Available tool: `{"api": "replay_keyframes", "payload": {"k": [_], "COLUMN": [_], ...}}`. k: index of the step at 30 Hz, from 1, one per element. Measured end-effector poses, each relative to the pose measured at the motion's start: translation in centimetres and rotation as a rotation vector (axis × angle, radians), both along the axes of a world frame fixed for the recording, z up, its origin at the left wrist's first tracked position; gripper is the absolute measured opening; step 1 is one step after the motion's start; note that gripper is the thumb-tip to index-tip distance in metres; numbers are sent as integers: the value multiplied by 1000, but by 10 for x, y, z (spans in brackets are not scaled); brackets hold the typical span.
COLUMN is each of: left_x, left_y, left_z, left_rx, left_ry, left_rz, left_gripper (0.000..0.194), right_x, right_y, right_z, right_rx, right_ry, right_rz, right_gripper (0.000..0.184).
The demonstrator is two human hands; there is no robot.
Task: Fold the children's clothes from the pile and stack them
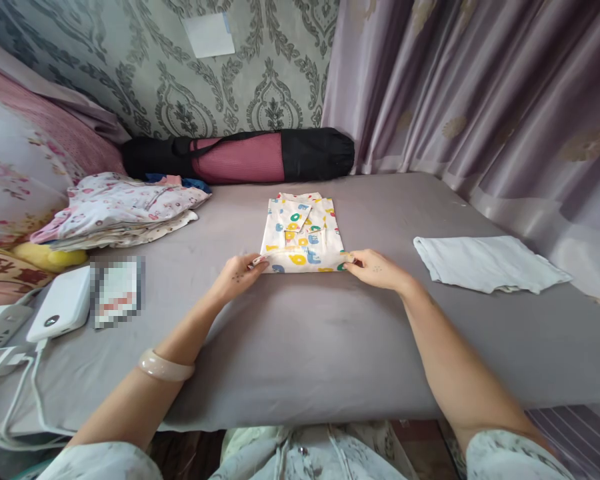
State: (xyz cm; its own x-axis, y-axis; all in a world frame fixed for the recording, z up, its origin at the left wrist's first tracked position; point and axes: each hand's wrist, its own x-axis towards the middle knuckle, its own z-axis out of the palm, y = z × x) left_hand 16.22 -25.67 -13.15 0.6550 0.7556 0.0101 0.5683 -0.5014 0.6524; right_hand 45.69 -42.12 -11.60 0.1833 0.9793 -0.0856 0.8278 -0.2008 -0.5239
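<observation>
A white garment printed with colourful letter-like shapes [300, 241] lies folded into a near-rectangle on the grey-covered surface. Its collar-like end points away from me. My left hand [237, 275] pinches the near left corner between thumb and fingers. At the near right corner, my right hand [379, 269] holds the cloth in the same kind of pinch. Between the two hands the near edge is drawn straight and looks folded over. A pale bangle [166, 367] sits on my left forearm.
A folded white cloth [490, 263] lies at right. Printed clothes [125, 203] are piled at left, near a white power bank [61, 303], a power strip [4, 325] and cables. A black and pink roll bag [245, 157] lines the back wall; curtains [430, 80] hang at right.
</observation>
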Motion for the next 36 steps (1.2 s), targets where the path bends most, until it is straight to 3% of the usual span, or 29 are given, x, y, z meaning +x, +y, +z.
{"api": "replay_keyframes", "payload": {"k": [4, 9, 19, 26, 33, 36], "left_x": [9, 19, 20, 24, 17, 16], "left_y": [6, 5, 5, 12, 11, 13], "left_z": [-5, 1, 0, -6, 4, 2], "left_rx": [-28, -21, 34, -187, -500, -528], "left_ry": [-36, -1, 23, -168, -444, -466], "left_rz": [95, 141, 196, 147, -15, -45], "left_gripper": [38, 33, 30, 39, 22, 25], "right_x": [3, 1, -9, -7, 1, 2], "right_y": [6, 13, 14, 27, 21, 23], "right_z": [-10, -18, -15, -25, -22, -24], "right_rx": [64, 85, 53, 224, 236, 235], "right_ry": [45, -12, -93, 155, 582, 649], "right_rz": [-95, -196, -321, -247, -32, -37], "right_gripper": [26, 26, 14, 34, 22, 23]}}
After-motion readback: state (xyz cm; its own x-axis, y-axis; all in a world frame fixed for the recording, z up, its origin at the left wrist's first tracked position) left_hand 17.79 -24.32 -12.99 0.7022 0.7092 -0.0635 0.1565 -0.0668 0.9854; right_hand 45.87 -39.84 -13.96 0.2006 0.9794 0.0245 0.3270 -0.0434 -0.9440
